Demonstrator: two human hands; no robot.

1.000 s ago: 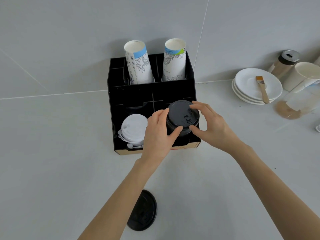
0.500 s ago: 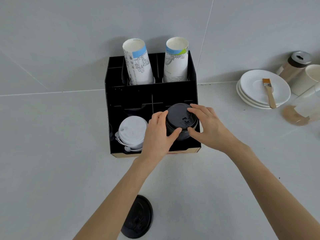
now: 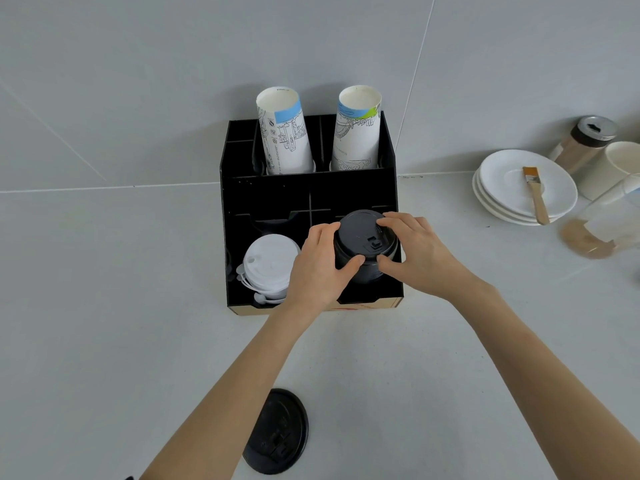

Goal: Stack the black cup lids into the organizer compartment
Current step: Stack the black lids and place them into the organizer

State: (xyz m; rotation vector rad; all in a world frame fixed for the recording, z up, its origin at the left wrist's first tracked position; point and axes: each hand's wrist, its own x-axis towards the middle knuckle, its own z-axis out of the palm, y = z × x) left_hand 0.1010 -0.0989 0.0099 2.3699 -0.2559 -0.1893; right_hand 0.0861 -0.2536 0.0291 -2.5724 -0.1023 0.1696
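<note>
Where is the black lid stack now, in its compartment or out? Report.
Partly in: the black lid stack sits low in the organizer front-right compartment, top above the rim, held by left hand and right hand.

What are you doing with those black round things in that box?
A person is putting a stack of black plastic cup lids into the front right compartment of a black divided organizer box. The left hand and right hand grip the stack from either side. A stack of white plastic lids sits in the compartment beside it. One loose black lid lies on the grey counter, not yet stacked.
</note>
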